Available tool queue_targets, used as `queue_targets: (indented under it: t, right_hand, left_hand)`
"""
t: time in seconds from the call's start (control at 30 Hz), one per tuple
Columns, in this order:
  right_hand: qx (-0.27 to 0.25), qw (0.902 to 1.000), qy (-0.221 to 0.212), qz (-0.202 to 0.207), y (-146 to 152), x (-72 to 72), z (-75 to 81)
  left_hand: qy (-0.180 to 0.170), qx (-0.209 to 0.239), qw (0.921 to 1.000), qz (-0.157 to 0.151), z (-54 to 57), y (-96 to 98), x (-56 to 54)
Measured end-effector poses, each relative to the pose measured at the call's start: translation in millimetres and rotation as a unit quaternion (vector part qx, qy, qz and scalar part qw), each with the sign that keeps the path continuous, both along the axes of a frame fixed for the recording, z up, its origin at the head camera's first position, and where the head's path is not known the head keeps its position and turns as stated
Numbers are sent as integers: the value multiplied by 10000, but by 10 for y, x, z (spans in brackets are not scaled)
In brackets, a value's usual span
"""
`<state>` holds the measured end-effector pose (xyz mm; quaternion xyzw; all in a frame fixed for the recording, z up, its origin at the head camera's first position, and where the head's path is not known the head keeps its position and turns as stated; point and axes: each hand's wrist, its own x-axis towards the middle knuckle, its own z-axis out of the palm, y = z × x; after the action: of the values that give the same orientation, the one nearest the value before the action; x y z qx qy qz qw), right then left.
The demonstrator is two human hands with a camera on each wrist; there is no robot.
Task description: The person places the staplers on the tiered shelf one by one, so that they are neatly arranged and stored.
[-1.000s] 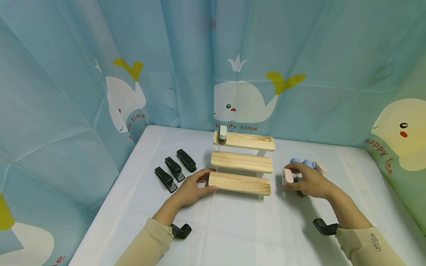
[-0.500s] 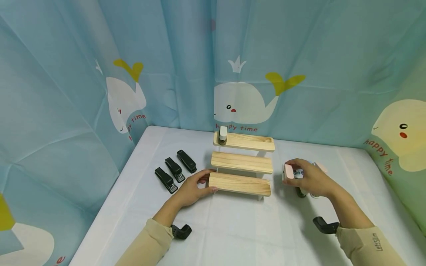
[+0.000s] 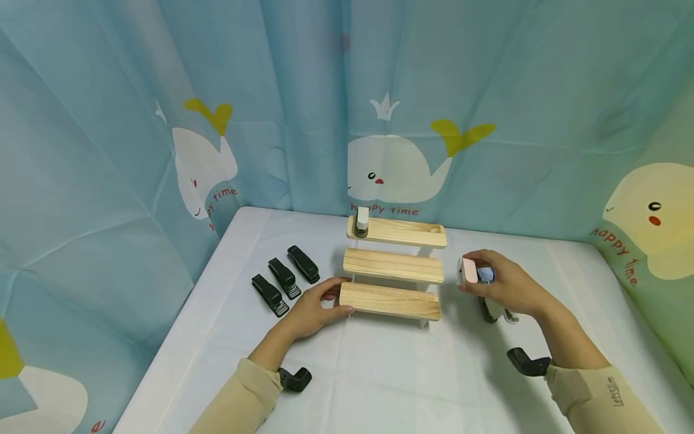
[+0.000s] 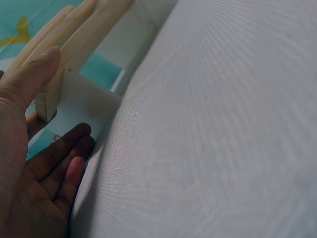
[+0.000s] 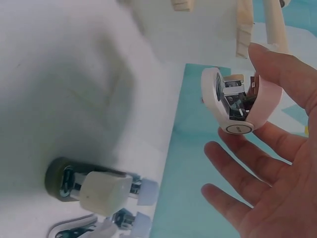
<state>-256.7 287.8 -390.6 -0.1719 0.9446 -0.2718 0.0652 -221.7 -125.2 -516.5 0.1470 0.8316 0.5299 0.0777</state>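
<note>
Right of centre, the right hand [image 3: 506, 282] has the pink stapler [image 3: 469, 271] in a narrow pinch, best kept level, while the left hand [image 3: 315, 306], gripping the mid-frame wooden rack [image 3: 390, 300], should brace gently.

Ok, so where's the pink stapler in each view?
Head: pink stapler, right of centre, slightly low, in the right hand.
Left wrist: not in it.
Right wrist: right of centre, slightly high, in the same hand.
Shared landmark: the shelf, in all three.
</note>
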Motion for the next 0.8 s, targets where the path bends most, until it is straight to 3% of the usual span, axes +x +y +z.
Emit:
queue_targets:
  t: [0.8]
  right_hand:
    - [-213, 9988, 389, 191, -147, -20, 242]
  left_hand:
    - [47, -31, 10000, 20, -18, -1, -6]
